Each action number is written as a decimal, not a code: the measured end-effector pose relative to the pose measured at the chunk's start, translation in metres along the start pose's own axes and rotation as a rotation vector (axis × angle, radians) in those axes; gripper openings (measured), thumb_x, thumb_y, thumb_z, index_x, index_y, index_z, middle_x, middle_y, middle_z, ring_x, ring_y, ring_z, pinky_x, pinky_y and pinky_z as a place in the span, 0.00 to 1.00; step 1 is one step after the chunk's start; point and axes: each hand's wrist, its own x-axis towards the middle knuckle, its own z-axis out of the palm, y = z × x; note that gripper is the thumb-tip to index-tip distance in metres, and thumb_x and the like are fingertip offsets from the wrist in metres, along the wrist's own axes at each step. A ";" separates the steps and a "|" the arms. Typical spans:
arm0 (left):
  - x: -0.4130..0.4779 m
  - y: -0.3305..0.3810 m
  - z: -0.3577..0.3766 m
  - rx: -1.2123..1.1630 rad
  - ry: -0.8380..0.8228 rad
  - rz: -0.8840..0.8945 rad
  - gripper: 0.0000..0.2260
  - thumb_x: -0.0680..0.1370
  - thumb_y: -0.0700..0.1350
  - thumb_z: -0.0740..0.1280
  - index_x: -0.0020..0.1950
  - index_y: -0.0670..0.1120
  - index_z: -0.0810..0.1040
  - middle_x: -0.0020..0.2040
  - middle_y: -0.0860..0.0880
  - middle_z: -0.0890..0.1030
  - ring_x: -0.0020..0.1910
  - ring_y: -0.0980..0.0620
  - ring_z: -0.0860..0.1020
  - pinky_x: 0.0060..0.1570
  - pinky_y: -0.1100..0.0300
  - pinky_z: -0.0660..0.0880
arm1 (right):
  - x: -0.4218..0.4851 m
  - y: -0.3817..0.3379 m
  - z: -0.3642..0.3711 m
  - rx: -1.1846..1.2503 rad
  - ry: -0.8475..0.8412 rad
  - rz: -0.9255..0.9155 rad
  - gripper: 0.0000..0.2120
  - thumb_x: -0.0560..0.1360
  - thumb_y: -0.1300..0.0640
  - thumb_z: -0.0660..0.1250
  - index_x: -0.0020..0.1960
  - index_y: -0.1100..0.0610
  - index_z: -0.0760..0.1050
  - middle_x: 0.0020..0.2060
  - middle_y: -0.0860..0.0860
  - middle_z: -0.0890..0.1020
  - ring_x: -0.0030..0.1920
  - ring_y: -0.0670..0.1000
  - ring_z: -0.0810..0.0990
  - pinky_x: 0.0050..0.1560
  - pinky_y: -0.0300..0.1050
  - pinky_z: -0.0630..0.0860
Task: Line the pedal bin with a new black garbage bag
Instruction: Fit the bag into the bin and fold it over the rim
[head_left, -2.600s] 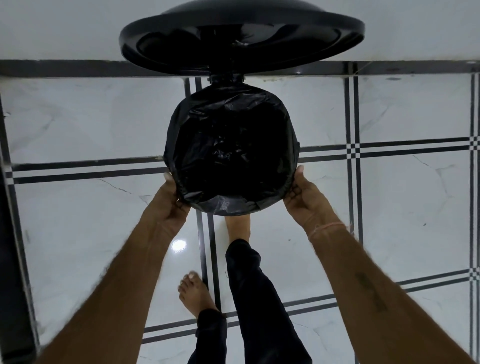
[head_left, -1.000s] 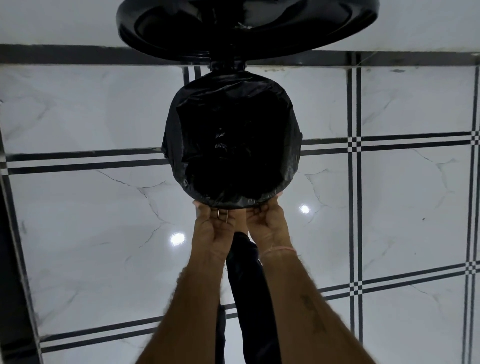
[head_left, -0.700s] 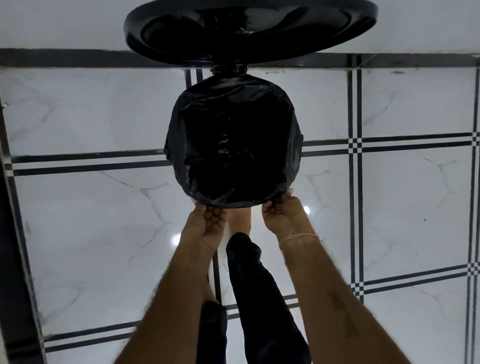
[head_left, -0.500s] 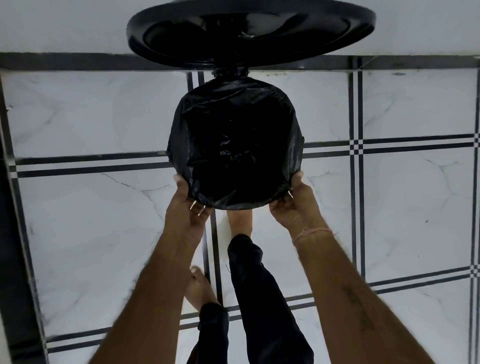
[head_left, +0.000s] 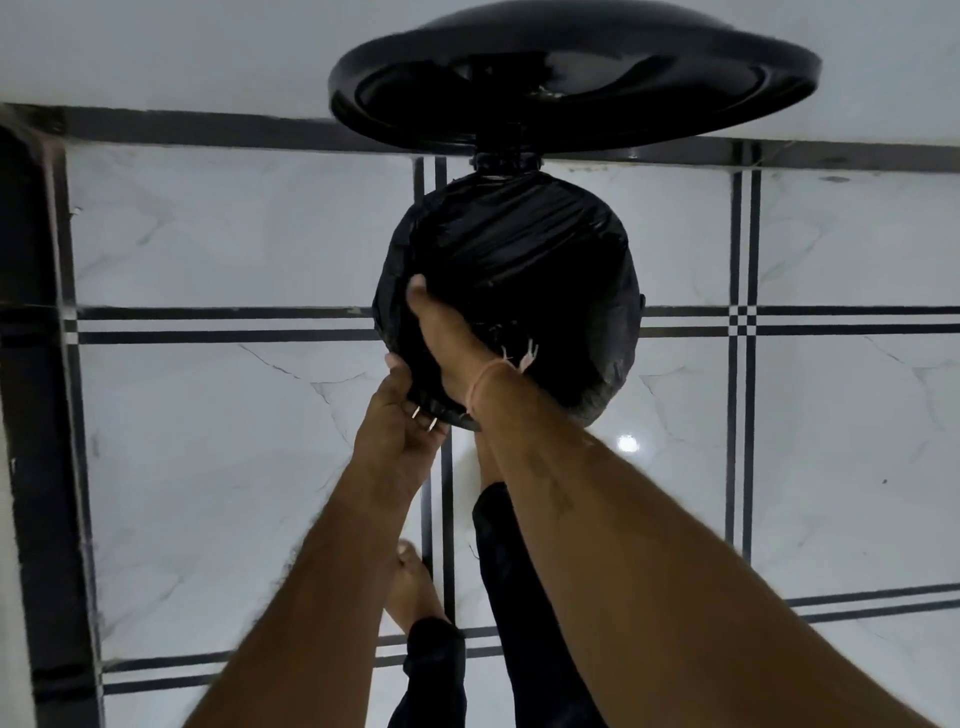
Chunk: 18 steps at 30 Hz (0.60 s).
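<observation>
Half a second back, held the near rim from outside with both hands well apart; now reaches with the right hand (head_left: 441, 332) across and down into the mouth of the black garbage bag (head_left: 545, 270), against its left inner wall, with fingers lost in dark plastic and blur, so cannot tell whether curled or straight. Grips with the left hand (head_left: 402, 415) the bag's folded-over edge at the near-left rim of the pedal bin (head_left: 506, 160), thumb on top, fingers curled under, close beside the right wrist and its pink thread band (head_left: 488, 376). Sees less of the dark interior than before, with glossy film stretched over the far half of the opening. Keeps the bin upright on the white marble floor (head_left: 208, 441), long axis vertical and pointing at the camera, mouth up, round lid (head_left: 571, 88) raised at the far side with underside showing. Stands with one bare foot (head_left: 410, 577) on the tiles, the other leg (head_left: 519, 597) stretched toward the bin's base.
</observation>
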 end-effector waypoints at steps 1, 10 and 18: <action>-0.001 0.000 0.003 0.006 0.010 0.002 0.17 0.81 0.55 0.66 0.63 0.44 0.81 0.57 0.46 0.86 0.60 0.45 0.83 0.65 0.46 0.76 | 0.005 0.003 -0.009 0.031 0.092 -0.031 0.33 0.78 0.31 0.58 0.71 0.53 0.77 0.69 0.55 0.80 0.69 0.58 0.78 0.73 0.59 0.73; -0.001 0.002 0.005 0.053 0.005 0.020 0.14 0.83 0.55 0.64 0.56 0.46 0.81 0.44 0.51 0.89 0.53 0.49 0.84 0.52 0.52 0.80 | 0.000 -0.020 -0.022 0.037 -0.073 0.002 0.35 0.77 0.28 0.59 0.77 0.47 0.71 0.75 0.50 0.75 0.74 0.55 0.73 0.72 0.60 0.71; -0.002 -0.003 0.002 0.158 -0.028 0.052 0.19 0.80 0.61 0.63 0.63 0.50 0.80 0.61 0.50 0.85 0.61 0.50 0.82 0.56 0.53 0.80 | -0.008 -0.019 -0.076 -0.353 0.444 -0.429 0.23 0.84 0.40 0.58 0.75 0.47 0.72 0.71 0.55 0.75 0.70 0.58 0.74 0.73 0.54 0.70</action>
